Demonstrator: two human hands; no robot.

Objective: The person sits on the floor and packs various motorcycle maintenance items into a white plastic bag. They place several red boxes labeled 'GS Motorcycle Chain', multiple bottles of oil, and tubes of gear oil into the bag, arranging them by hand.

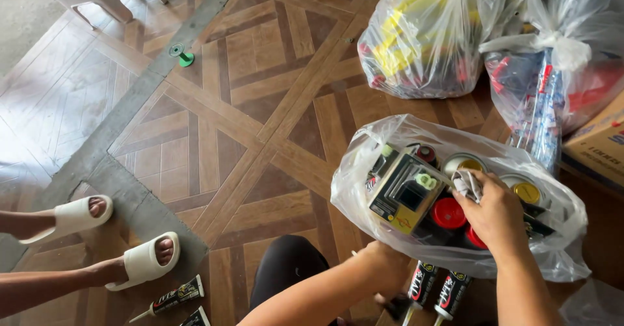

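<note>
Sandalled feet (140,261) of another person at far left, black tubes (170,298) beside them. Left hand (390,264) sits under the clear plastic bag (383,137), mostly hidden, grip unclear. Right hand (497,215) is inside the bag's open top, fingers clenched on a small grey-white packet (467,184), above red-capped cans (448,213). Two tied bags (429,33) behind.

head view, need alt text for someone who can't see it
A person's right hand reaches into an open clear plastic bag of small packaged goods and red-capped containers on a patterned tile floor, while the left hand is pressed against the bag's near side. Black tubes lie below it, and another person's sandalled feet show at left.
</note>
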